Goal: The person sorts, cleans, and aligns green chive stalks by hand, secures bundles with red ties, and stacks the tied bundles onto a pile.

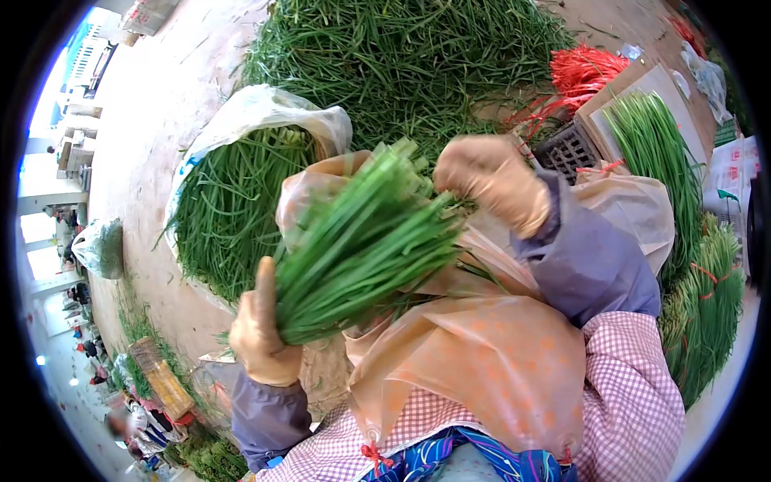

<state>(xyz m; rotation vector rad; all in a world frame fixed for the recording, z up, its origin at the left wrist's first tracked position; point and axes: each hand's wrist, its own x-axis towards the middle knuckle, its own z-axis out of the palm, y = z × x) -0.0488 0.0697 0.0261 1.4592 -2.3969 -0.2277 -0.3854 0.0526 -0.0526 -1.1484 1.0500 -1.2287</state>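
A thick bunch of long green stalks lies slanted above my lap, its cut ends up toward the right. My left hand, in a tan glove, grips the bunch at its lower left end, with the thumb up. Close to the bunch's upper right end is my right hand, gloved too and blurred by motion, its fingers curled; what they hold, if anything, cannot be made out. An orange-patterned plastic sheet covers my lap.
A large pile of green stalks lies ahead. Left of me stands a plastic-lined bag of greens. Red ties, a dark crate and tied bundles are on the right. People are far left.
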